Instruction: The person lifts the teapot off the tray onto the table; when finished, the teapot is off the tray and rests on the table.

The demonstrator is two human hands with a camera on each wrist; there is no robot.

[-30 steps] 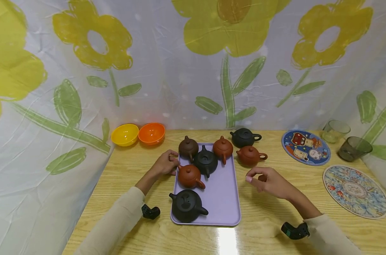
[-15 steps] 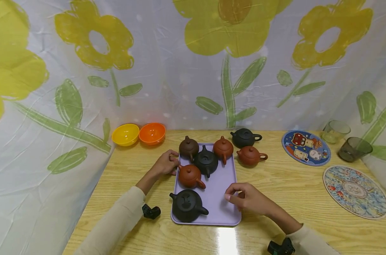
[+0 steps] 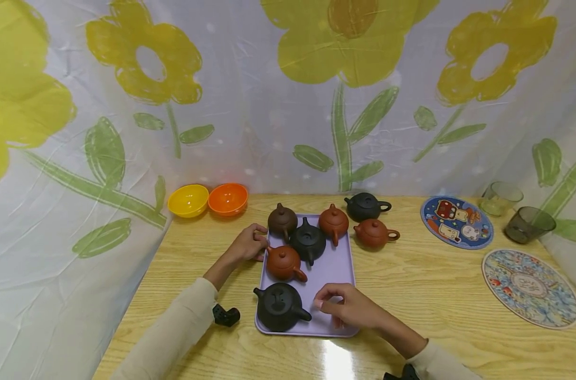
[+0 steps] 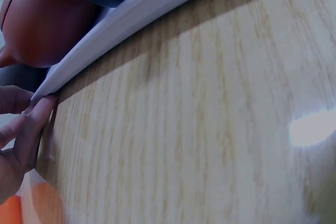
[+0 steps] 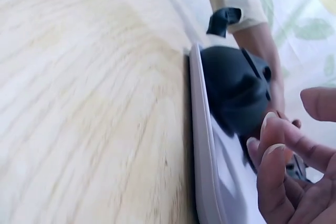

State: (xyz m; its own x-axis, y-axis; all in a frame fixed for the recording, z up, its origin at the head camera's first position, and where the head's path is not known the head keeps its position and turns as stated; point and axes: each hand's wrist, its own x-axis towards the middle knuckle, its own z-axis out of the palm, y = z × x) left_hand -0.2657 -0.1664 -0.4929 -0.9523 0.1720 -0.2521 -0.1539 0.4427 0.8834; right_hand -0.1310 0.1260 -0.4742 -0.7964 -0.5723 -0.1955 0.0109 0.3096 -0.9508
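Observation:
A lilac tray (image 3: 333, 264) on the wooden table carries several small teapots. My left hand (image 3: 251, 244) pinches the tray's left edge (image 4: 131, 19) beside a red-brown teapot (image 3: 283, 262) and a dark brown one (image 3: 282, 220). My right hand (image 3: 332, 307) hovers over the tray's front right part, fingers loosely curled and holding nothing. Its fingertips (image 5: 270, 129) are just right of the handle of the front black teapot (image 3: 279, 306), the dark shape (image 5: 231, 87) in the right wrist view. Another black teapot (image 3: 307, 241) and a red-brown one (image 3: 333, 222) stand further back on the tray.
Off the tray to the right stand a black teapot (image 3: 364, 206) and a red-brown teapot (image 3: 373, 233). A yellow bowl (image 3: 188, 200) and an orange bowl (image 3: 228, 198) sit at the back left. Two round mats (image 3: 456, 221) (image 3: 530, 287) and two glass cups (image 3: 500, 198) (image 3: 528, 224) lie at the right.
My right hand has moved left and nearer, from the table beside the tray to over its front part, close to the black teapot. The left hand has stayed put.

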